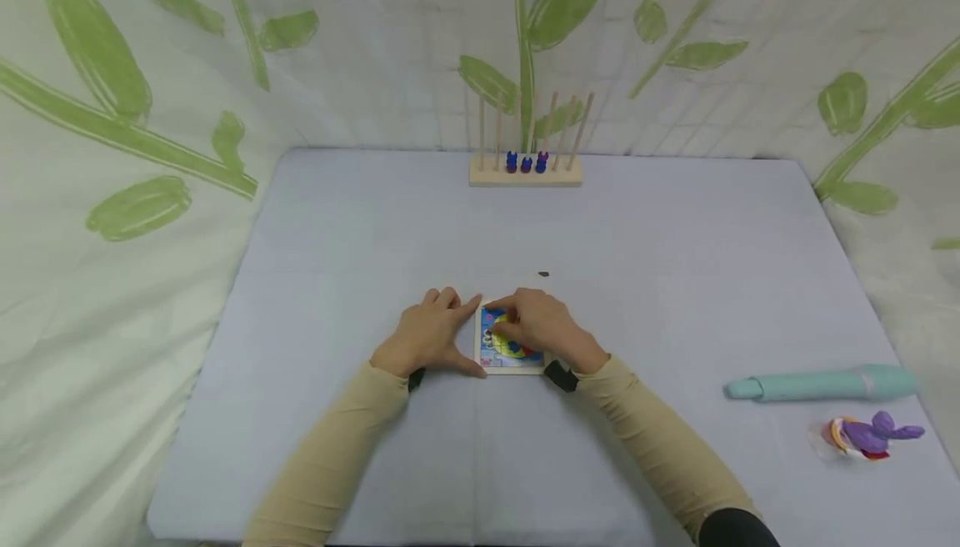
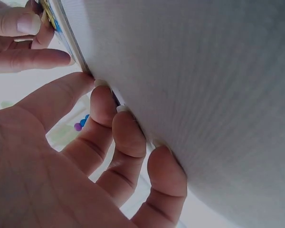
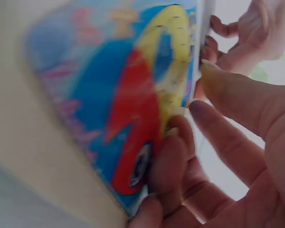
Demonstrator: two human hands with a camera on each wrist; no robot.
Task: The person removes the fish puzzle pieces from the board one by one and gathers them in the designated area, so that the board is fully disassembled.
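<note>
A small picture puzzle [image 1: 495,353] in a pale wooden frame lies on the table between both hands. Its picture is blue, yellow and red, seen close up in the right wrist view. My left hand [image 1: 431,330] is at the frame's left side, index finger and thumb spread and touching its two left corners. Over the puzzle is my right hand [image 1: 543,319], with its index finger at the upper left of the picture and its thumb apart, lower down. Nothing shows between these two fingertips. The hand hides the picture's upper right part.
Behind the puzzle lies a small dark piece [image 1: 543,273]. A wooden peg stand [image 1: 525,181] with several blue and purple beads is at the table's back edge. To the right are a teal tube-like object [image 1: 821,384] and a purple toy [image 1: 873,433].
</note>
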